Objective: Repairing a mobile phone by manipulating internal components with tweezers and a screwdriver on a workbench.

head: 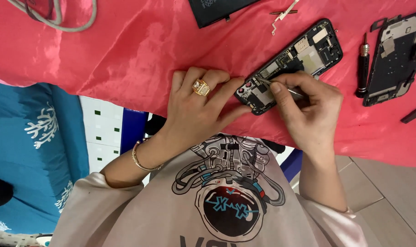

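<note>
An opened black phone (308,50) lies at an angle on a pink cloth (125,50), its circuit boards and small parts exposed. My left hand (196,107), with a gold ring and a bracelet, rests on the cloth and steadies the phone's near end with its fingertips. My right hand (308,112) pinches thin metal tweezers (266,83). Their tip touches the inside of the phone near the camera end.
A black screwdriver (363,64) and a second opened phone frame (395,55) lie to the right. A black battery (217,9) and a small metal bracket (283,11) lie beyond the phone. A grey cable (57,18) sits far left, a blue patterned cloth (25,151) below.
</note>
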